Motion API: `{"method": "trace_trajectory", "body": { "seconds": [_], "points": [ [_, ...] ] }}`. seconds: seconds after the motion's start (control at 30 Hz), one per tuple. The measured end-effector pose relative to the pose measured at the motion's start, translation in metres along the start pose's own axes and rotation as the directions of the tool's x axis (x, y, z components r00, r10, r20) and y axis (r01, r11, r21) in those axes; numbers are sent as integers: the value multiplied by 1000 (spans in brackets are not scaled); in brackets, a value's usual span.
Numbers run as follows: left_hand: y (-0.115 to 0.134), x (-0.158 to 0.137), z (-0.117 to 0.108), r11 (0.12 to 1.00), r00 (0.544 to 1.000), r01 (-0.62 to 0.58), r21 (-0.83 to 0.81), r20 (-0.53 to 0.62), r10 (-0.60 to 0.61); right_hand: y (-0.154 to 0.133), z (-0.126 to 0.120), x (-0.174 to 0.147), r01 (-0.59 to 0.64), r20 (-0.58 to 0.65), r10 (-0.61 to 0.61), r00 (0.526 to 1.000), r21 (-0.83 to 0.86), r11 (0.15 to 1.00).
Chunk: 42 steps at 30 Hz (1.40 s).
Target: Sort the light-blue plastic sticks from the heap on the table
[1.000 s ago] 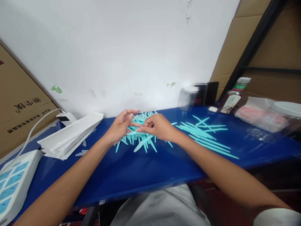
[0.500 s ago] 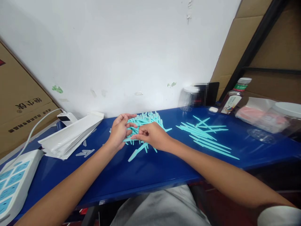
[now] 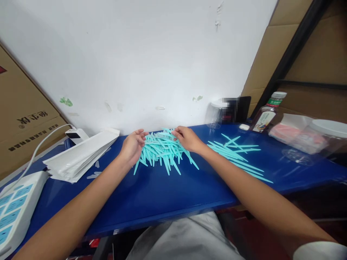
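Note:
Turquoise plastic sticks shaped like eyebrow razors lie in a dense, criss-crossed pile (image 3: pixel 162 150) against the wall. At the pile's left edge is my left hand (image 3: pixel 132 146), palm turned inward, fingers loosely bent and apart; I see nothing held in it. My right hand (image 3: pixel 187 139) reaches over the pile's upper right side, thumb and forefinger pinched on the end of one turquoise eyebrow razor (image 3: pixel 167 130). A smaller, looser group of the same razors (image 3: pixel 233 153) lies to the right, partly behind my right forearm.
White paper sleeves (image 3: pixel 81 155) and small translucent strips (image 3: pixel 93 175) lie left on the blue table (image 3: pixel 162 198). A power strip (image 3: pixel 20 209) sits at the near left. Rightward stand a clear jar (image 3: pixel 214 117), a bottle (image 3: pixel 267 113) and a plastic bag (image 3: pixel 296 133).
My hands have moved apart; the right went up and right onto the pile, the left slightly away. The razor lying in front of the pile is no longer there, and more of the pile shows.

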State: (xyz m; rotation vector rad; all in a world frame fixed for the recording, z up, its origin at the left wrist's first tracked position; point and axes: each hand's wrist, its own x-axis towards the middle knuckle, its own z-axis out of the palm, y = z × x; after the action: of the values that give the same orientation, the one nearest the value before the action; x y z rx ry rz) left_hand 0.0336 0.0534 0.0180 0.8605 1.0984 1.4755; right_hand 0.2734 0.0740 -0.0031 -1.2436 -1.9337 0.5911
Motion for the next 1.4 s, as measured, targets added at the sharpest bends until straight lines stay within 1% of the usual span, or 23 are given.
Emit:
{"method": "trace_trajectory", "body": {
  "seconds": [0.1, 0.17, 0.33, 0.4, 0.5, 0.57, 0.67, 0.7, 0.8, 0.87, 0.93, 1.0, 1.1, 1.17, 1.23, 1.33, 1.4],
  "points": [
    [-3, 0, 1, 1000, 996, -11, 17, 83, 9, 4, -1, 3, -25, 43, 24, 999, 27, 999],
    [-4, 0, 2, 999, 990, -20, 27, 138, 16, 4, -2, 4, -28, 55, 27, 998, 8, 1000],
    [-3, -4, 5, 998, 971, -64, 17, 232, 59, 6, -5, 3, 40, 43, -36, 998, -98, 994],
    [-1, -8, 6, 995, 953, -102, 21, 289, 91, 6, -6, 3, 54, 45, -51, 998, -77, 996],
    [-1, -13, 8, 983, 913, -179, 43, 379, 150, 5, -9, 3, 56, 47, -54, 997, -29, 998],
    [-2, -14, 8, 977, 900, -205, 54, 403, 166, 4, -12, 3, 65, 20, -64, 998, -86, 994],
    [-4, -15, 8, 976, 905, -201, 85, 397, 152, 0, -17, 1, 103, -59, -117, 991, -198, 975],
    [-4, -15, 8, 975, 909, -196, 102, 391, 142, -1, -19, 0, 126, -63, -141, 988, -192, 973],
    [-3, -17, 10, 967, 910, -200, 156, 395, 125, -5, -20, -2, 208, -41, -213, 976, -106, 972],
    [-2, -20, 11, 961, 906, -214, 172, 404, 129, -8, -20, -3, 260, -37, -264, 964, -78, 962],
    [-2, -21, 12, 960, 910, -220, 174, 390, 138, -11, -19, -4, 302, -36, -305, 952, -66, 951],
    [-2, -20, 12, 964, 923, -214, 158, 356, 146, -16, -19, -5, 327, 1, -327, 945, -52, 944],
    [-4, -14, 10, 979, 943, -187, 79, 293, 157, -24, -19, -8, 345, 107, -339, 935, -49, 937],
    [-5, -10, 8, 989, 957, -148, 25, 255, 137, -28, -17, -10, 367, 169, -355, 919, -46, 929],
    [-5, -7, 7, 994, 970, -110, 9, 219, 106, -29, -15, -12, 393, 208, -377, 903, -40, 919],
    [-6, -6, 7, 996, 980, -88, 15, 178, 84, -29, -11, -13, 405, 218, -389, 895, -37, 913],
    [-6, -7, 7, 996, 979, -91, 23, 185, 85, -30, -10, -15, 399, 201, -387, 900, -23, 917]
  ]
}}
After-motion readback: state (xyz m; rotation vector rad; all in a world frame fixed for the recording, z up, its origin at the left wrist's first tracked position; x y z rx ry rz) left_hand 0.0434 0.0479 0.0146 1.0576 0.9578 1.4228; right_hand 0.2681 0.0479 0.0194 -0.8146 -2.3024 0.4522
